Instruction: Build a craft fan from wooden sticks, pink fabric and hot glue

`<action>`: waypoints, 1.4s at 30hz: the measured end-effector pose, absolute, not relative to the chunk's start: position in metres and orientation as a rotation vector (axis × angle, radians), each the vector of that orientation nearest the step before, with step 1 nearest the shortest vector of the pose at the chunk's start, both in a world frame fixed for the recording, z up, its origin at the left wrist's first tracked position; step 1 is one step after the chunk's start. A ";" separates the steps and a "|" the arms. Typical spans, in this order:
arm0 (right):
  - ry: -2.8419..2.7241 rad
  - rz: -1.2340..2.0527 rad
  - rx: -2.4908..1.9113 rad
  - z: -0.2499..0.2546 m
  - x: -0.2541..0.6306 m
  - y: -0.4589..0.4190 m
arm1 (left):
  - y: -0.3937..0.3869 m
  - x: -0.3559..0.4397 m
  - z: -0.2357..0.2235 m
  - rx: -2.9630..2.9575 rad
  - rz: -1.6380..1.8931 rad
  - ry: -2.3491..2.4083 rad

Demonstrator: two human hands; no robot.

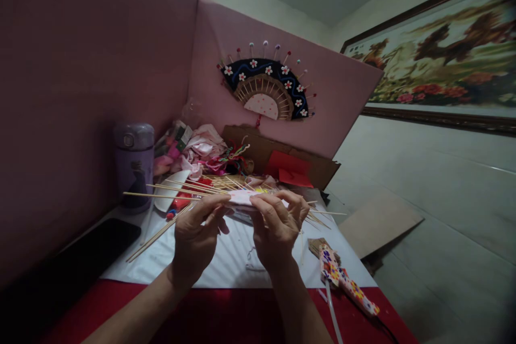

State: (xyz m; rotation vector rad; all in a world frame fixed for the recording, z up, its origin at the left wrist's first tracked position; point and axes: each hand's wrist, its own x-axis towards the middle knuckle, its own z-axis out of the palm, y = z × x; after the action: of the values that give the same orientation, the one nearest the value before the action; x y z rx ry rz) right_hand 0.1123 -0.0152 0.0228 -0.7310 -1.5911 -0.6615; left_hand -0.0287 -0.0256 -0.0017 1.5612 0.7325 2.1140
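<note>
White table covering [229, 266] beneath a pinched dotted cloth

Just above it, the left hand [195, 234] and right hand [276, 226] stand apart, each pinching the dotted cloth [241, 198], probably for tension. Bamboo sticks [147, 195] crowd behind; whether any are gripped too, I can't tell. Glue gun [357, 291] lies within the right hand's reach; tumbler [135, 172] and phone [116, 237] flank the left.

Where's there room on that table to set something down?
White tabletop beside the left hand, bordered by the phone and loose wooden sticks, and red cloth between the forearms, both look bare. The back is crowded: more sticks, pink fabric, yarn.
</note>
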 end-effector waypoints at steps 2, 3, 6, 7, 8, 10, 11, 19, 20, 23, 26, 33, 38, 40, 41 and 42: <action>-1.597 -0.661 -0.740 0.022 0.112 -0.014 | -0.027 -0.028 0.001 1.578 2.079 0.744; -1.600 -0.663 -0.741 0.021 0.112 -0.014 | -0.027 -0.028 0.002 1.596 2.057 0.752; -1.615 -0.668 -0.740 0.020 0.113 -0.012 | -0.028 -0.027 0.003 1.657 1.992 0.770; -1.620 -0.670 -0.736 0.020 0.113 -0.011 | -0.027 -0.027 0.003 1.667 1.978 0.772; -1.625 -0.674 -0.731 0.020 0.113 -0.011 | -0.027 -0.027 0.003 1.669 1.974 0.772; -1.636 -0.685 -0.722 0.020 0.114 -0.010 | -0.025 -0.027 0.001 1.656 1.981 0.772; -1.638 -0.692 -0.722 0.020 0.114 -0.010 | -0.025 -0.027 0.001 1.645 1.989 0.778; -1.649 -0.699 -0.785 0.018 0.119 -0.007 | -0.025 -0.026 0.003 1.508 2.060 0.823; -1.648 -0.694 -0.790 0.018 0.120 -0.007 | -0.025 -0.026 0.004 1.497 2.068 0.832; -1.638 -0.694 -0.789 0.017 0.121 -0.006 | -0.026 -0.026 0.004 1.500 2.087 0.855; -1.632 -0.707 -0.793 0.016 0.120 -0.006 | -0.025 -0.027 0.002 1.522 2.095 0.855; -1.641 -0.707 -0.798 0.016 0.119 -0.007 | -0.024 -0.026 0.002 1.527 2.085 0.837; -1.659 -0.695 -0.797 0.016 0.119 -0.007 | -0.024 -0.025 0.003 1.510 2.057 0.823; -1.647 -0.695 -0.794 0.016 0.119 -0.007 | -0.024 -0.025 0.002 1.502 2.057 0.813; -1.637 -0.695 -0.794 0.016 0.119 -0.006 | -0.023 -0.025 0.002 1.491 2.058 0.811; -1.626 -0.694 -0.793 0.016 0.118 -0.006 | -0.023 -0.025 0.002 1.477 2.059 0.811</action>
State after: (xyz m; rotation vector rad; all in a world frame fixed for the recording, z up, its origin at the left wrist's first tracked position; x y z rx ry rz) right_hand 0.1184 -0.0063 0.0162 -0.7930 -1.6256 -0.6936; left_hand -0.0254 -0.0233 0.0019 1.4772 0.8114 2.0588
